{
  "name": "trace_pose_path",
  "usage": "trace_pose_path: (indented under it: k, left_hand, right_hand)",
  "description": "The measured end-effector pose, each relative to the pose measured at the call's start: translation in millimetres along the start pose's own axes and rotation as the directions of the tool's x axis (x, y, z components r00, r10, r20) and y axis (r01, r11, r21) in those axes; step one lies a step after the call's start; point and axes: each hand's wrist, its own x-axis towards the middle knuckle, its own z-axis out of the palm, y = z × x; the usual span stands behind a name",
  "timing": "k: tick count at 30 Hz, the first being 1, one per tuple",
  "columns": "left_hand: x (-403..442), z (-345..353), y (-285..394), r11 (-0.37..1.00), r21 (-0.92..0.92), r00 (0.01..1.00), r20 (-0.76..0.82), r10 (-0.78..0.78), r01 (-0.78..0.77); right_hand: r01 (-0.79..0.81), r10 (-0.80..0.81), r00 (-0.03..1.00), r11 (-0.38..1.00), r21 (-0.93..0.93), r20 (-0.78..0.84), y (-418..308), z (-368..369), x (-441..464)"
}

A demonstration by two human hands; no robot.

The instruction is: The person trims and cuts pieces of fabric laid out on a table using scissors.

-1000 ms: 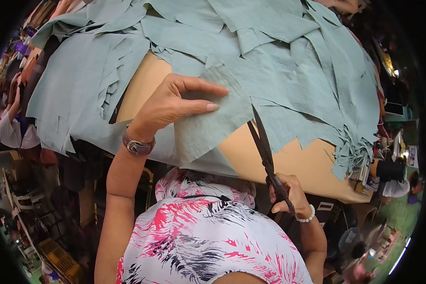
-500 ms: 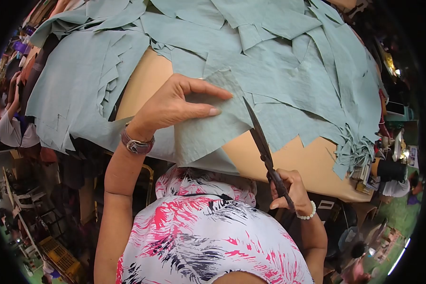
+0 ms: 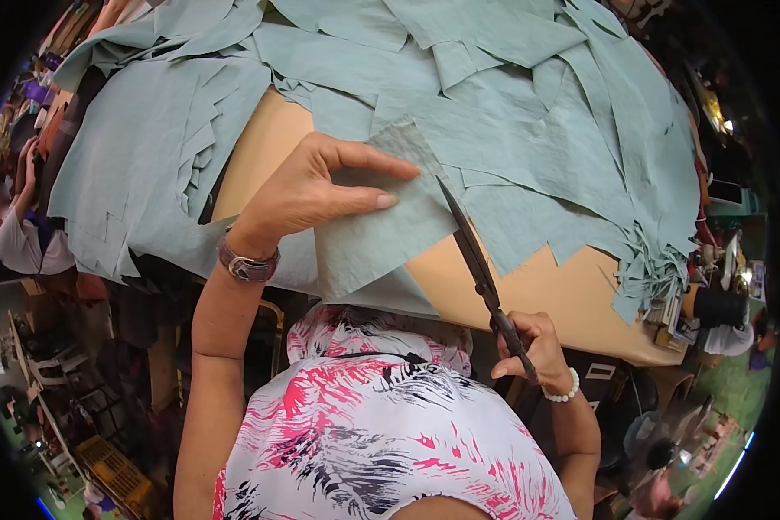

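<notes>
Between the thumb and fingers of my left hand (image 3: 325,186) is a pale green-blue piece of fabric (image 3: 377,243), raised over the table edge. Dark metal scissors (image 3: 477,264) are gripped by the handles in my right hand (image 3: 533,347). Their long blades look nearly closed and point up and left, with the tip beside the right edge of the held piece. Whether the blades touch the fabric I cannot tell. Behind both hands, overlapping sheets of the same fabric (image 3: 494,121) cover much of the table.
The tan tabletop (image 3: 546,295) shows between the sheets. Thin fabric strips (image 3: 654,269) lie bunched at the right. Another person's arm and pale sleeve (image 3: 30,234) appear at far left. A yellow crate (image 3: 113,468) stands low on the left.
My left hand and the held fabric have shifted very slightly left. The scissor tip has moved a little left with them; my right hand is almost unmoved.
</notes>
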Motion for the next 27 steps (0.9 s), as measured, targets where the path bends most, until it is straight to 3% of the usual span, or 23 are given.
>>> trace_pose_path:
  k: [8, 11, 14, 17, 22, 27]
  left_hand:
    - [-1.1, 0.1, -0.7, 1.000, -0.003, 1.000, -0.005, 0.002, -0.002]
    - [-1.5, 0.5, -1.7, 1.000, -0.004, 1.000, -0.009, 0.003, -0.003]
    - [-1.3, 0.8, -4.0, 1.000, -0.003, 1.000, -0.005, 0.017, -0.017]
    - [-1.7, 1.8, -3.1, 1.000, 0.009, 1.000, -0.002, 0.009, -0.009]
    - [-1.3, 1.6, -4.1, 0.995, 0.095, 0.999, 0.043, 0.024, -0.028]
    - [-2.9, 7.9, -5.2, 1.000, 0.016, 0.996, 0.087, 0.020, -0.022]
  right_hand:
    - [0.058, -0.060, 0.998, 0.994, -0.094, -0.017, -5.4, 5.1, -2.5]
    - [-0.156, 0.156, 0.987, 0.988, -0.010, -0.026, -0.8, 6.6, -8.4]
    - [-0.153, 0.153, 0.988, 0.988, 0.007, -0.012, 0.9, 6.5, -9.1]
    - [0.055, -0.057, 0.998, 0.997, 0.050, 0.041, 6.8, 5.0, -4.8]
    - [0.033, -0.038, 0.999, 0.989, 0.143, 0.030, -3.9, 10.1, 2.5]
    - [0.016, -0.022, 0.999, 0.991, 0.134, 0.042, -3.1, 10.6, 8.2]
